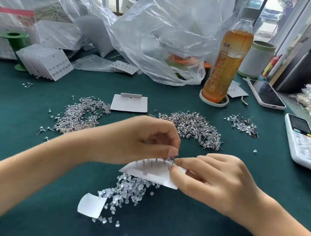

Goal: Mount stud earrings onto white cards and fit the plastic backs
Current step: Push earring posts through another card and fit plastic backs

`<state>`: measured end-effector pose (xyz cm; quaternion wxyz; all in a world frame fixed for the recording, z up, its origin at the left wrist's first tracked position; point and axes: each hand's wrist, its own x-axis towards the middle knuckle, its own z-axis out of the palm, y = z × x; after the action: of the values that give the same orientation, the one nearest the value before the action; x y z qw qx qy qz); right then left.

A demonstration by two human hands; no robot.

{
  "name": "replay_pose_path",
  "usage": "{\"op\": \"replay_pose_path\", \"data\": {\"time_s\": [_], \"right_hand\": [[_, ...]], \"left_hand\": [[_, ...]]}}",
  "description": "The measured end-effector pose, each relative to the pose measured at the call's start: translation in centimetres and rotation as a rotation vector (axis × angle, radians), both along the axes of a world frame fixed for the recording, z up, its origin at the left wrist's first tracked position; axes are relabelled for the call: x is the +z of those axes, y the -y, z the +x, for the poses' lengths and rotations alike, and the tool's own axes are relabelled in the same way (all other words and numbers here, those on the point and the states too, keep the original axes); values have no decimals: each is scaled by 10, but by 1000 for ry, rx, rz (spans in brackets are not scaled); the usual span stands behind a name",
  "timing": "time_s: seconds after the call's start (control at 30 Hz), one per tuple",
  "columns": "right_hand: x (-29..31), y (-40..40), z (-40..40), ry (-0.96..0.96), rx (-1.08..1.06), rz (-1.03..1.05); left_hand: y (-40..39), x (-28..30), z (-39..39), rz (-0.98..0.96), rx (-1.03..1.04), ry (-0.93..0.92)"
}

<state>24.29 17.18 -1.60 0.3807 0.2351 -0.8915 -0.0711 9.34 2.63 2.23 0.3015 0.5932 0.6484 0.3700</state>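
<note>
- Head view: the white card (153,173) is held bent just above the green table (18,159), its back facing up with a row of stud posts poking through.
- Left hand (148,138) curls over the card's top edge, thumb and forefinger pinched at the last post; whatever small piece it pinches is hidden.
- Right hand (209,179) pinches the card's right end, covering that corner.
- Clear plastic backs (128,191) lie heaped under the card, partly hidden by it.
- Earring piles (196,126) lie beyond the hands; bare cloth lies toward the near edge.
- Both forearms are cut off by the frame.
</note>
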Motion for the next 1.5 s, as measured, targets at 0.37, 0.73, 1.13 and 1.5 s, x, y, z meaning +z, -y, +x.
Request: {"op": "replay_pose_path", "data": {"time_s": [0.37, 0.73, 1.13, 1.5], "right_hand": [[-3, 4, -1, 25, -7, 16], [-4, 4, -1, 36, -11, 30], [-6, 7, -1, 50, -9, 31], [-4, 10, -1, 96, -34, 16]], "left_hand": [[1, -1, 4, -51, 9, -79], [1, 1, 5, -74, -21, -112], [4, 7, 5, -138, -41, -131], [5, 7, 7, -155, -47, -183]]}}
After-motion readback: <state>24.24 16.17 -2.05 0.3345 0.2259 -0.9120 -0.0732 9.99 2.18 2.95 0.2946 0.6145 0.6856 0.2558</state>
